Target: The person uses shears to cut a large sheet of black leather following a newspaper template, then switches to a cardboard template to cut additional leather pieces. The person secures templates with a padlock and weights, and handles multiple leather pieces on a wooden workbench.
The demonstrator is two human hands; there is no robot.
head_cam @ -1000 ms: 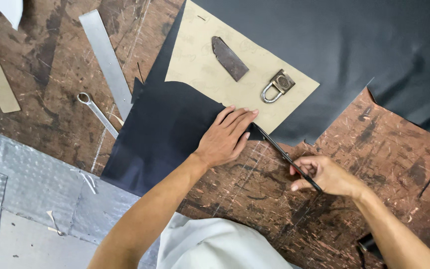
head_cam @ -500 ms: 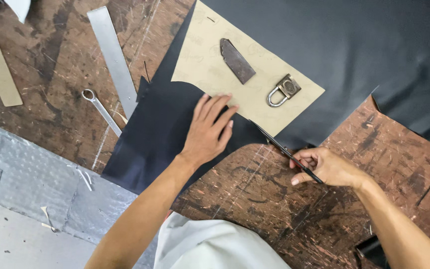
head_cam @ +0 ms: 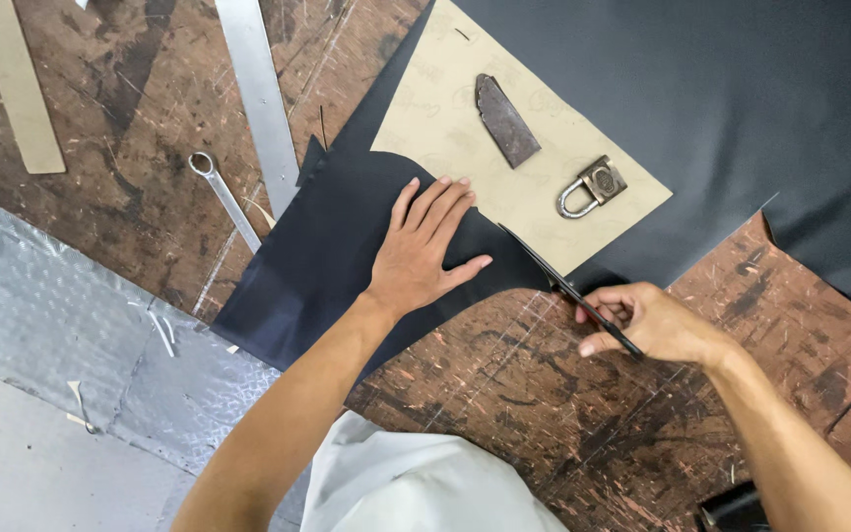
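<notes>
1. Scissors [head_cam: 568,288], dark and slim, sit in our right hand [head_cam: 647,320], fingers curled tight round the handles and blades angled up-left into the dark sheet [head_cam: 347,246] on the worktop [head_cam: 504,394]. Half a second ago the blade tips sat lower along the curved edge; now they reach the spot where the sheet meets the tan template [head_cam: 534,167], so we judge the cut has advanced along that curve.

2. Our left hand [head_cam: 424,251] lies flat on the dark sheet just left of the blades, fingers spread and pointing up-right, pressing down and gripping nothing. It has slid slightly toward the template compared with a second ago, keeping pace with the cut.

3. Weights remain unmoved on the tan template: a brown, tongue-shaped piece [head_cam: 506,120] and a metal padlock [head_cam: 591,187], well apart from each other. The template rests on a far larger dark sheet [head_cam: 721,89] spreading across the upper right.

4. Further left on the scarred brown worktop, a long steel ruler [head_cam: 260,99] lies beside a small ring spanner [head_cam: 224,197], with a pale strip [head_cam: 20,89] near the top corner. None of these has shifted.

5. Patterned metal plate [head_cam: 61,315] covers the lower left, scattered with pale offcuts.
</notes>
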